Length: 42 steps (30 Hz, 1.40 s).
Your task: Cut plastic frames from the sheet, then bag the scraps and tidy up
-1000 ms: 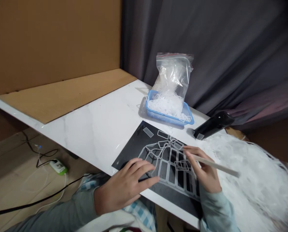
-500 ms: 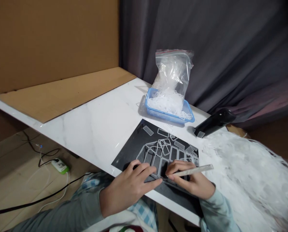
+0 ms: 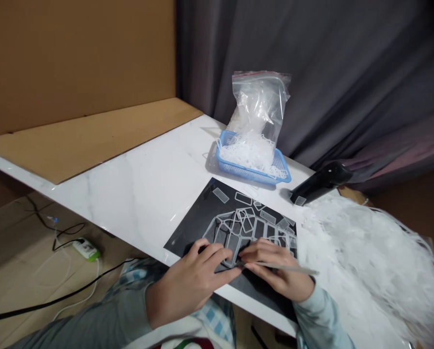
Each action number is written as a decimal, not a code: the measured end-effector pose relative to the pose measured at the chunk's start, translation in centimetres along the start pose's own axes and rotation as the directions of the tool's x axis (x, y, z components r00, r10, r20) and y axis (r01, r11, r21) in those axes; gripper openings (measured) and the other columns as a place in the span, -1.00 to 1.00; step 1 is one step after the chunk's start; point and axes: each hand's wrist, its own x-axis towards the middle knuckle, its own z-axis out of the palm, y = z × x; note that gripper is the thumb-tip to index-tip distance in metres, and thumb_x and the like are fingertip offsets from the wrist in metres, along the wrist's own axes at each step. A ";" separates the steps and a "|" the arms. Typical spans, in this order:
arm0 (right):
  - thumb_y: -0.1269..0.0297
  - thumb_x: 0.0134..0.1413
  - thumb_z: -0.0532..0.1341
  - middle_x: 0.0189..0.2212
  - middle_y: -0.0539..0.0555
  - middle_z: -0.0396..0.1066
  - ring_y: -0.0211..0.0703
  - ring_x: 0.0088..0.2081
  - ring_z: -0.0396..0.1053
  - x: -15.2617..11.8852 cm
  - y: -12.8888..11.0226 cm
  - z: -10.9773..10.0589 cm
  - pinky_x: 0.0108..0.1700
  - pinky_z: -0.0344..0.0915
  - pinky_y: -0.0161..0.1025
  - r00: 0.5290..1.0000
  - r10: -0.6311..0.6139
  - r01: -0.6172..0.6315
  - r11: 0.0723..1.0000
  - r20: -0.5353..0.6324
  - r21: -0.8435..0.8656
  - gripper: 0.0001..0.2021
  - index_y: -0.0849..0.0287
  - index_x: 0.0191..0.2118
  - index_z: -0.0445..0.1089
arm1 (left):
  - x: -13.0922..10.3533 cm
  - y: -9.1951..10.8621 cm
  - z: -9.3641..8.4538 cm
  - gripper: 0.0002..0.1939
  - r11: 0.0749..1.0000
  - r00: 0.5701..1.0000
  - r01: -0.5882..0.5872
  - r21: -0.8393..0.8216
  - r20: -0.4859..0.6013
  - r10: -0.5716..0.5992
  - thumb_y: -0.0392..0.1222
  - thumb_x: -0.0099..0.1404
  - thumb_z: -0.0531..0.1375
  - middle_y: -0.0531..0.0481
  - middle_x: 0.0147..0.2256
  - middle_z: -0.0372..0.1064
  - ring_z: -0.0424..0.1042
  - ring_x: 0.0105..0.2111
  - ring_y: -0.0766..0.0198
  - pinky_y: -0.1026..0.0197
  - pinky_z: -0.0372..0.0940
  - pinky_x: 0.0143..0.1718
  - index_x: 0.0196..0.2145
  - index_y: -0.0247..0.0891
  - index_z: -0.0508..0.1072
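Observation:
A translucent plastic sheet of joined rectangular frames (image 3: 232,242) lies on a black mat (image 3: 193,228). My left hand (image 3: 195,276) rests over its near left part, fingers spread and slightly bent, thumb stretched toward the right hand. In my right hand (image 3: 280,271) is a thin, flat, greyish stick-like tool (image 3: 293,267), pinched between thumb and fingers. Its back end points right, and its working tip is hidden by the fingers close to the frames. Loose small clear rectangles (image 3: 221,195) and outlined frames (image 3: 243,198) lie on the mat beyond the hands.
A blue basket (image 3: 246,170) holds white plastic scraps and a clear zip bag (image 3: 262,97) at the back. A black cylindrical object (image 3: 320,182) lies to its right. White stringy scraps (image 3: 380,261) are heaped on the right. Cardboard (image 3: 93,140) lies along the left.
The tool in my right hand has tipped lower and turned its thin edge toward me. My right hand has shifted slightly left, and the whole view has moved a little. My left hand stays in place.

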 end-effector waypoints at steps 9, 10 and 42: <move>0.45 0.28 0.13 -0.21 0.17 0.51 -0.12 -0.24 0.41 -0.2 -0.1 1.2 -0.16 0.37 -0.12 0.994 -0.046 0.034 0.992 -0.098 -0.124 -0.83 0.15 -0.10 0.42 | -0.1 0.0 0.4 -0.53 1.000 1.000 0.000 -0.010 -0.020 0.000 -0.33 0.27 0.18 -0.06 -0.03 0.33 0.25 0.00 0.09 0.04 0.04 0.01 0.13 -0.07 0.34; 0.44 0.27 0.14 -0.24 0.17 0.50 -0.13 -0.24 0.41 -0.2 -0.3 1.2 -0.17 0.37 -0.12 0.993 -0.027 0.014 0.994 -0.115 -0.112 -0.85 0.16 -0.15 0.43 | -0.1 0.0 0.3 -0.52 1.000 1.000 0.002 -0.011 -0.026 -0.003 -0.33 0.27 0.19 -0.06 -0.04 0.33 0.25 -0.01 0.10 0.04 0.04 0.00 0.13 -0.08 0.34; 0.46 0.26 0.19 -0.16 0.18 0.56 -0.17 -0.16 0.49 -0.8 0.3 0.1 0.00 0.40 -0.14 1.000 -0.015 0.015 0.998 0.004 0.057 -0.85 0.19 -0.10 0.44 | -0.1 -0.2 0.4 -0.39 0.999 0.999 0.002 -0.044 0.035 -0.001 -0.33 0.20 0.26 0.01 -0.16 0.30 0.25 -0.12 0.16 0.07 -0.03 -0.09 0.18 -0.07 0.27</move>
